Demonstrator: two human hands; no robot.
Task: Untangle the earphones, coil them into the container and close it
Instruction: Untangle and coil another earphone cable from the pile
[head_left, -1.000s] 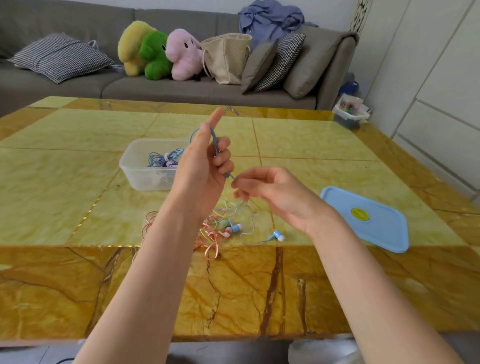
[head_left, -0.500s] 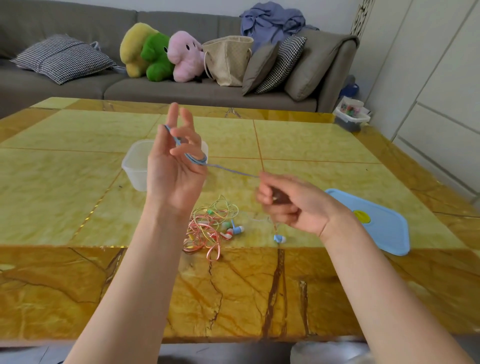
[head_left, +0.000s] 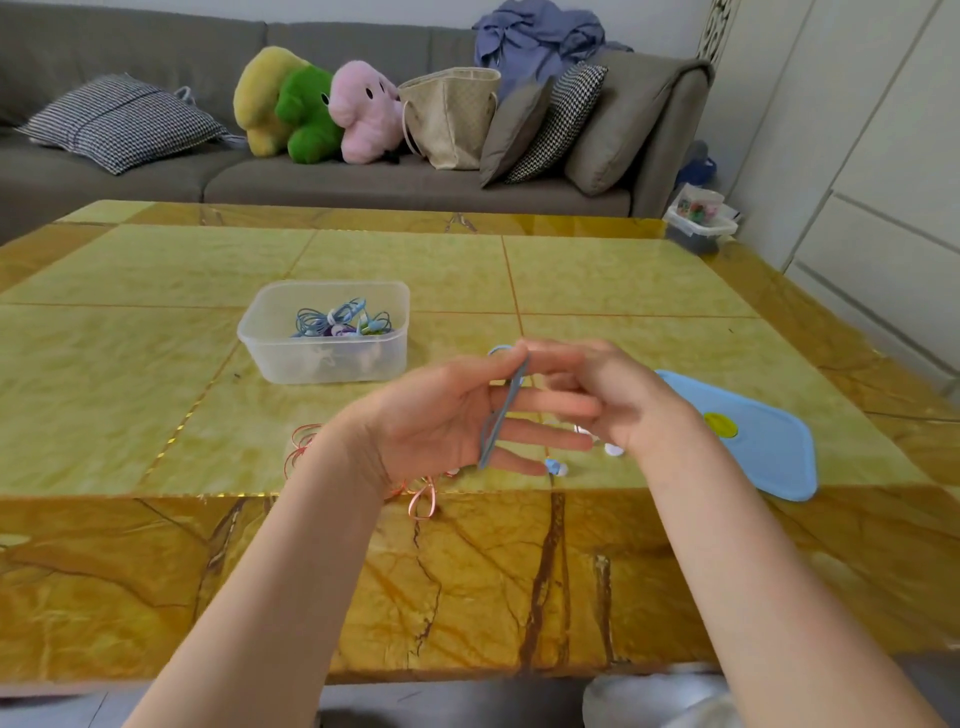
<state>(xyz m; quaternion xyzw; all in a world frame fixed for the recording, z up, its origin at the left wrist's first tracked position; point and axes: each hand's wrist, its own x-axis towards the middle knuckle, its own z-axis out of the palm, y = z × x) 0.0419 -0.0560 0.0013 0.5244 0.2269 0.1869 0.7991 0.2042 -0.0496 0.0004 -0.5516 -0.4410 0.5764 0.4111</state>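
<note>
sitting left of centre on the desk (head_left: 156, 364), the clear container (head_left: 324, 332) is open at the top, with blue earphone coils (head_left: 340, 322) already lying inside — open so the next coil can drop straight in. nearer the edge, a pink-orange cable tangle (head_left: 421, 501) lies loose on the desk, partly hidden under the left wrist, so its extent is unclear. the left hand (head_left: 447, 421) is turned palm-up with fingers spread straight toward the right, serving as a former: a blue cable (head_left: 501, 410) runs in a band across them. the right hand (head_left: 618, 395) meets those fingertips, its fingers curled as though pinching the cable to feed the wrap, though blur hides the exact grip. white-and-blue earbuds (head_left: 558, 467) rest on the desk below the hands. furthest right, the blue lid (head_left: 758, 441) lies flat, well apart from the container — likely parked there until the closing step.
</note>
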